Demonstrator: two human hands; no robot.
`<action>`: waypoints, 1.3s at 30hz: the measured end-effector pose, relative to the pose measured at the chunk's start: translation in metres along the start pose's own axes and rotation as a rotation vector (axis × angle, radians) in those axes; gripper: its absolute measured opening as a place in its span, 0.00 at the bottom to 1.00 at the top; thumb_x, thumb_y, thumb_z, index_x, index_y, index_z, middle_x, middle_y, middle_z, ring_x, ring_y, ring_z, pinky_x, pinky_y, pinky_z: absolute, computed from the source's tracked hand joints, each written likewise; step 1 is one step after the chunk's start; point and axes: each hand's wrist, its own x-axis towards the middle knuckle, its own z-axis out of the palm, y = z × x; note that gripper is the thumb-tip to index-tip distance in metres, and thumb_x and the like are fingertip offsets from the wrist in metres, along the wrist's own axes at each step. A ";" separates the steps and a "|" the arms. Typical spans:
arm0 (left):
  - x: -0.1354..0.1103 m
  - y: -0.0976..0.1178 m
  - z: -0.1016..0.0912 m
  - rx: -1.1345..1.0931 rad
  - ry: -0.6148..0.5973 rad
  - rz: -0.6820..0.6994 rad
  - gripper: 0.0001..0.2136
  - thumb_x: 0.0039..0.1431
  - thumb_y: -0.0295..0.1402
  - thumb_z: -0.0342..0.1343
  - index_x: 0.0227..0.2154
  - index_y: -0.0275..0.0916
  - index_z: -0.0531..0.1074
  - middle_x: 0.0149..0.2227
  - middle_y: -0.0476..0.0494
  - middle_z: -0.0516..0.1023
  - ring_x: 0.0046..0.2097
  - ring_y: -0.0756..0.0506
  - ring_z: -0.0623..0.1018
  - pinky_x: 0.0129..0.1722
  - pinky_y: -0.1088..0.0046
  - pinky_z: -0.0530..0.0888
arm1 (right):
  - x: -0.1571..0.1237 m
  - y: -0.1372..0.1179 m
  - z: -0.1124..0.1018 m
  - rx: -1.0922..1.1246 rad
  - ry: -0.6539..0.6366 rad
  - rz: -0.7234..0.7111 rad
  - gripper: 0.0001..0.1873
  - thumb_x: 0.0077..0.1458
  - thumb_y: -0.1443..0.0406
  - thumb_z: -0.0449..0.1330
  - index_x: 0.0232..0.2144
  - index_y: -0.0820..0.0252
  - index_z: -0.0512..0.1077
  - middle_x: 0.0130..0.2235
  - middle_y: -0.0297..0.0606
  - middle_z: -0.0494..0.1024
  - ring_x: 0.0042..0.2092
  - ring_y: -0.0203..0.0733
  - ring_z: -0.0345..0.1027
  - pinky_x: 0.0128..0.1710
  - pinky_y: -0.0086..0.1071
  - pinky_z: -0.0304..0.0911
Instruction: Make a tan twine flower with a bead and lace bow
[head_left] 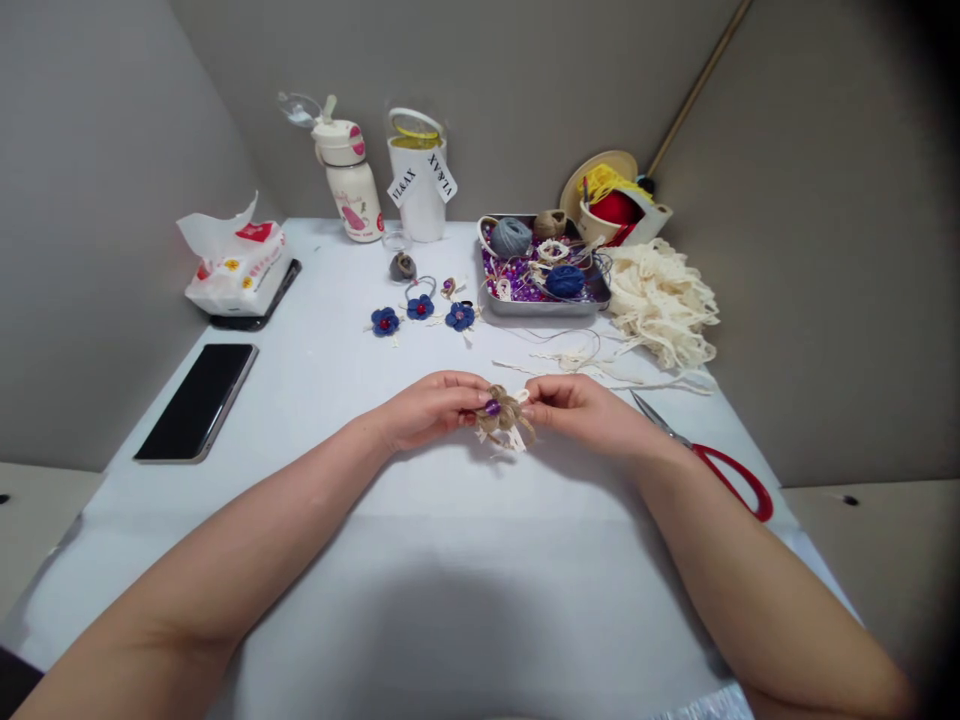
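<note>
1. Left hand (431, 410): fingertips pinch a tan jute flower with purple bead centre (504, 412), held between both hands.
2. Right hand (581, 412): fingertips pinch its opposite side.
3. Red-handled steel scissors (720, 470): just right of the grip.
4. Three blue fabric flowers (420, 307): beyond the grip.
5. Metal tray of purple beads (544, 308): beyond the grip, rightward.

Left hand (429, 410), right hand (583, 414), both pinching, nearly touching at center

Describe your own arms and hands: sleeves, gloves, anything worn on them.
The left hand and right hand are bare, with no gloves. The left forearm and right forearm show no sleeve, watch, bracelet, cable or marking. Some fingers are out of sight, so I cannot rule out rings on those.
</note>
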 end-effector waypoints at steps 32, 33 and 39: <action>0.001 -0.004 0.004 -0.007 -0.044 0.054 0.14 0.41 0.27 0.71 0.34 0.34 0.78 0.31 0.45 0.80 0.32 0.50 0.77 0.41 0.69 0.71 | 0.005 0.013 0.002 -0.119 0.189 -0.054 0.08 0.55 0.60 0.59 0.29 0.59 0.72 0.27 0.31 0.70 0.28 0.36 0.58 0.29 0.31 0.52; 0.001 -0.003 0.004 -0.002 -0.045 0.054 0.14 0.41 0.27 0.71 0.34 0.34 0.78 0.31 0.44 0.80 0.32 0.50 0.77 0.41 0.69 0.71 | 0.005 0.012 0.002 -0.117 0.191 -0.052 0.08 0.55 0.60 0.59 0.29 0.59 0.72 0.27 0.32 0.70 0.28 0.36 0.59 0.30 0.31 0.53; 0.000 -0.003 0.004 -0.026 -0.011 0.066 0.15 0.42 0.28 0.71 0.36 0.34 0.78 0.33 0.43 0.80 0.35 0.49 0.77 0.42 0.68 0.70 | 0.004 0.006 0.000 -0.088 0.225 -0.008 0.13 0.54 0.55 0.61 0.28 0.59 0.72 0.26 0.31 0.69 0.28 0.35 0.59 0.29 0.30 0.53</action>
